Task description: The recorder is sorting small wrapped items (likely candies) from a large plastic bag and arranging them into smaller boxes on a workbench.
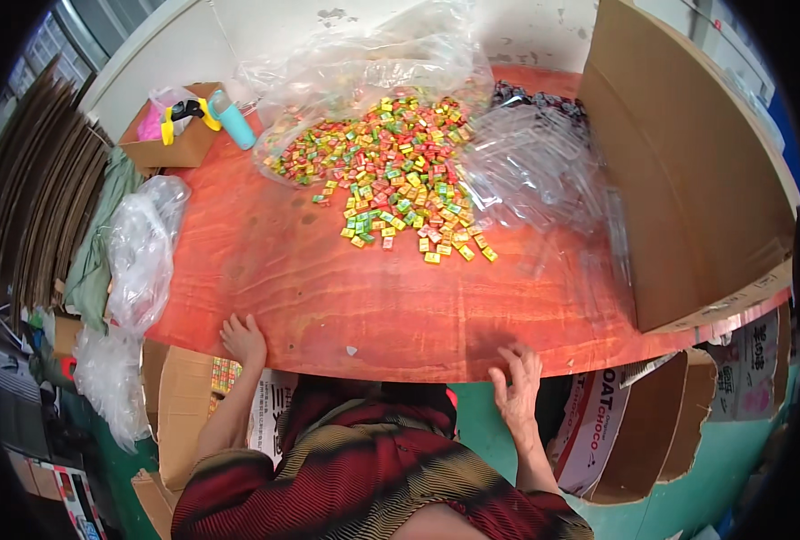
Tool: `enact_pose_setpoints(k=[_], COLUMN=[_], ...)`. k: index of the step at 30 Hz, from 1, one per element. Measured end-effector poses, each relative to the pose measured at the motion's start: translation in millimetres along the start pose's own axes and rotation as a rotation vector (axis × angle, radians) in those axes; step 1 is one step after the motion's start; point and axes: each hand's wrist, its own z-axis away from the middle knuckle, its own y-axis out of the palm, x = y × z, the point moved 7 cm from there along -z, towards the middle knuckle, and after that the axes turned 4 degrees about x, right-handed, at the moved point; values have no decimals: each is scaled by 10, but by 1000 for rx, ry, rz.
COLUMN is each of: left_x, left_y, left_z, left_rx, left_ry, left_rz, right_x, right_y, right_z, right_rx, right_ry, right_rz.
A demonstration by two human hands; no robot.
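We rest our left hand [242, 339] and right hand [517, 378], both empty and unclenched, on the red table [328, 288] edge, candy pile [395, 171] well apart.

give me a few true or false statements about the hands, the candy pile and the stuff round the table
1. Both hands rest on the near edge of the red wooden table. True: the left hand and right hand both lie on its edge.
2. The right hand holds a candy. False: it is empty, fingers spread on the edge.
3. The pile of small wrapped candies spills out of a clear plastic bag. True.
4. The teal bottle lies among the candies. False: it leans at a small cardboard box, left of the pile.
5. A large cardboard sheet stands at the table's right. True.
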Motion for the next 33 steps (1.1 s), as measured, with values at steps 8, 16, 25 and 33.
enact_pose_setpoints(k=[8, 16, 25, 33], left_x=[32, 18, -46, -1524], left_y=[27, 114, 9, -629], left_z=[90, 126, 238, -761], left_rx=[-12, 69, 24, 60], left_ry=[-28, -62, 146, 667], left_rz=[28, -2, 88, 679], right_x=[-139, -58, 1, -525], right_y=[312, 378, -129, 14], right_z=[-44, -280, -1635, -4292], right_rx=[140, 328, 209, 48], right_ry=[105, 46, 55, 151], right_rz=[418, 298, -498, -208])
